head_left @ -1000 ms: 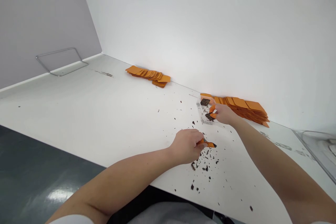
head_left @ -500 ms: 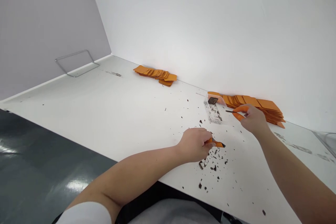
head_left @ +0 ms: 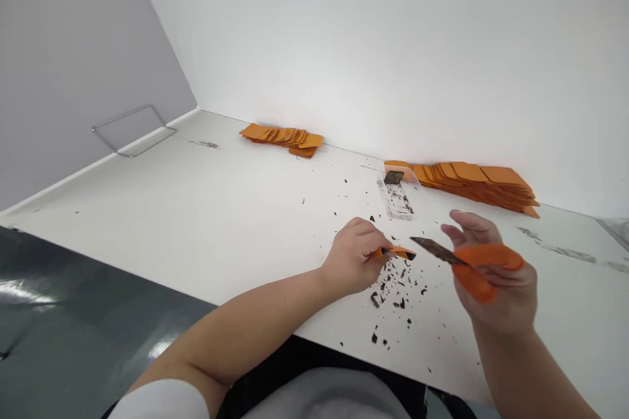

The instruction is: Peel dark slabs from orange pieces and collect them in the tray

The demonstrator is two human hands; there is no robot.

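My left hand is closed in a pinch on a small orange piece with a dark tip, just above the table. To its right, my right hand is turned partly palm up around the orange handles of a pair of scissors. A thumb or finger sits in the handle loops, while other fingers stretch away. The scissor blades look stained brown, lie together and point left toward the orange piece. Dark brown scraps lie scattered on the table below the left hand.
Behind the hands stands a clear plastic tray with dark bits and a dark flat piece inside. Orange flat pieces lie in a right pile and a left pile along the wall. A wire frame leans at the far left of the white table.
My right hand has come back from beside the tray toward me and turned over, with the scissors now larger in view. My left hand has shifted slightly up and left.
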